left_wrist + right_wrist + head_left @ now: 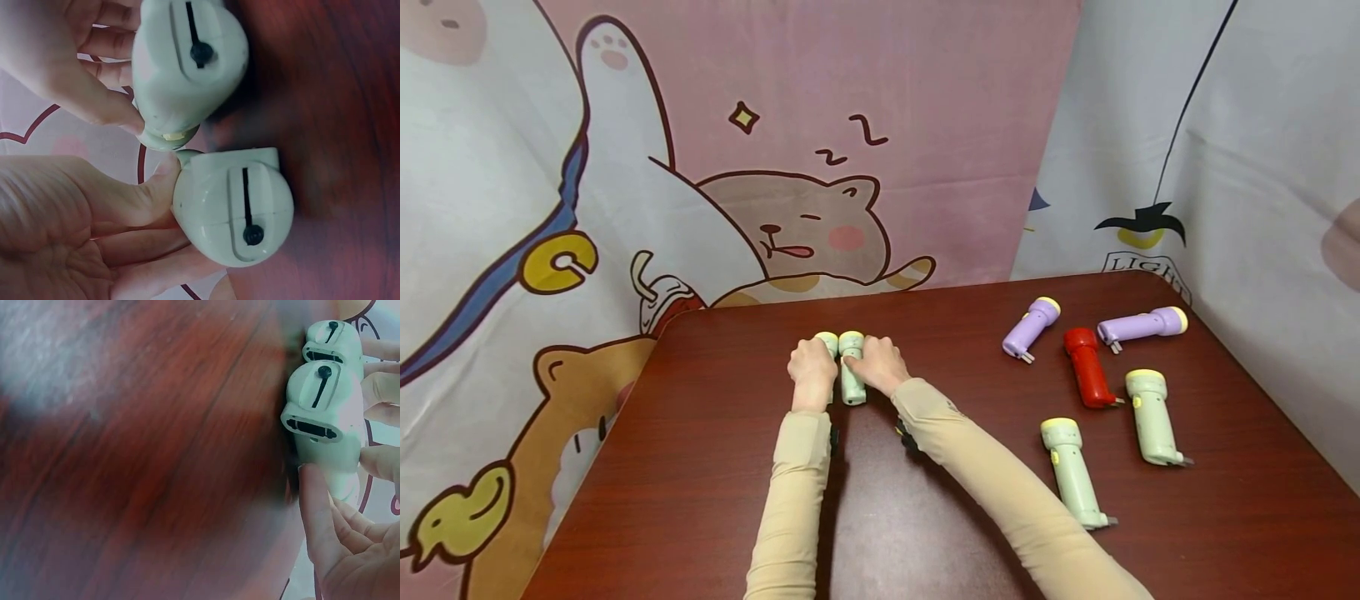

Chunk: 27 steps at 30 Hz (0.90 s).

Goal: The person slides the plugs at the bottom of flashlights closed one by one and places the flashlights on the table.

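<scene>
Altogether I count seven flashlights: four pale green, two purple and one red. Two of the green ones are in my grip at the middle of the head view: my left hand (812,367) has its fingers curled round the left green flashlight (827,340), and my right hand (880,364) pinches the right green flashlight (853,388) between thumb and fingers. They lie side by side, heads toward the top of the frame.

At the right of the frame are the upright-leaning purple flashlight (1032,328), the sideways purple flashlight (1144,323), the red flashlight (1087,368), the upper green flashlight (1152,417) and the lower green flashlight (1071,475), each with prongs sticking out at its tail.

In the head view my left hand covers most of its flashlight, and the two beige sleeves (801,492) run off the bottom edge. The right wrist view is soft, the table's near surface blurred.

The bodies look like smooth moulded plastic, round at the head and narrower along the handle; the tails show a black slot with a round knob. The table (700,483) is reddish-brown with wood grain and a dull shine, before a creased cartoon-printed cloth (977,125).
</scene>
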Each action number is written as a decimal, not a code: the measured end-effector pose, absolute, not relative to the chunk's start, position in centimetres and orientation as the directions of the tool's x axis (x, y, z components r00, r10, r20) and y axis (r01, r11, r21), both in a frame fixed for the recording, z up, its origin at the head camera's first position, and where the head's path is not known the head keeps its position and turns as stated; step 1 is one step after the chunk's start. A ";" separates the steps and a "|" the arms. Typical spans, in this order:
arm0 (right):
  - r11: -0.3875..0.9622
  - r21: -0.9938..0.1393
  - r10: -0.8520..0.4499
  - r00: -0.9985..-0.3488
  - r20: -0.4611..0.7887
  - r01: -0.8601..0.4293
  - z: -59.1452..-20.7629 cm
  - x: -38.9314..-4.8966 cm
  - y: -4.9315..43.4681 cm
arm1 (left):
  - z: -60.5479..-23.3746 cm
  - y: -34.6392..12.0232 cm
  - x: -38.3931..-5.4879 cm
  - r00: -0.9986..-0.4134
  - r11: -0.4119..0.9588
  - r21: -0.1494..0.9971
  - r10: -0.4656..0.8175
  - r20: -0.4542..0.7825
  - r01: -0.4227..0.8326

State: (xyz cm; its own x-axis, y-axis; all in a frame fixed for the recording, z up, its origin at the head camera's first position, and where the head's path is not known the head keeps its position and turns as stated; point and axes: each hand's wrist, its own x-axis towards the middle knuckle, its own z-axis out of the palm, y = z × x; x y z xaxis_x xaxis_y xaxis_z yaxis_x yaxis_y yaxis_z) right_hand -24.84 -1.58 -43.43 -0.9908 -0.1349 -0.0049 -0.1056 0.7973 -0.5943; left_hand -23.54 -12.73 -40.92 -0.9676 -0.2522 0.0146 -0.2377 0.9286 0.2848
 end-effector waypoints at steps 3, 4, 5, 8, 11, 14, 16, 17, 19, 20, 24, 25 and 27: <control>0.786 -0.609 -0.135 -0.991 -0.007 -0.103 -43.5 -24.9 -1.6 | -40.9 -12.7 -23.5 -0.968 0.929 0.284 -0.251 0.015 -0.236; 0.782 -0.615 -0.135 -0.991 -0.008 -0.102 -43.5 -24.9 -1.6 | -40.9 -12.7 -23.5 -0.968 0.930 0.283 -0.249 0.015 -0.235; 0.780 -0.617 -0.136 -0.991 -0.008 -0.102 -43.5 -24.9 -1.6 | -40.9 -12.7 -23.5 -0.968 0.930 0.284 -0.249 0.016 -0.234; 0.782 -0.613 -0.140 -0.990 -0.001 -0.110 -43.5 -24.9 -1.4 | -40.9 -12.7 -23.4 -0.968 0.929 0.288 -0.249 0.023 -0.232; 0.788 -0.604 -0.140 -0.990 0.012 -0.119 -43.4 -24.8 -1.2 | -40.9 -12.7 -23.4 -0.968 0.929 0.289 -0.250 0.027 -0.232; 0.788 -0.602 -0.148 -0.989 0.021 -0.131 -43.1 -24.8 -0.8 | -41.0 -12.7 -23.4 -0.968 0.930 0.285 -0.249 0.032 -0.230; 0.785 -0.603 -0.157 -0.987 0.032 -0.144 -42.8 -24.8 -0.4 | -41.0 -12.7 -23.4 -0.969 0.932 0.281 -0.245 0.029 -0.227; 0.784 -0.602 -0.161 -0.986 0.038 -0.151 -42.5 -24.7 -0.2 | -41.0 -12.7 -23.4 -0.969 0.933 0.280 -0.244 0.027 -0.227; 0.788 -0.592 -0.166 -0.985 0.054 -0.165 -41.9 -24.6 0.2 | -41.0 -12.8 -23.4 -0.969 0.932 0.283 -0.244 0.026 -0.227; 0.793 -0.585 -0.167 -0.984 0.063 -0.171 -41.5 -24.5 0.4 | -41.0 -12.8 -23.4 -0.969 0.932 0.283 -0.244 0.025 -0.228; 0.812 -0.548 -0.184 -0.979 0.086 -0.200 -40.0 -24.1 1.5 | -40.9 -12.8 -23.4 -0.968 0.931 0.288 -0.246 0.040 -0.224; 0.814 -0.542 -0.189 -0.978 0.092 -0.208 -39.6 -24.0 1.9 | -40.9 -12.8 -23.3 -0.969 0.931 0.289 -0.243 0.043 -0.221; 0.815 -0.535 -0.199 -0.975 0.102 -0.222 -38.9 -23.5 2.8 | -41.0 -12.8 -23.2 -0.970 0.933 0.290 -0.237 0.049 -0.213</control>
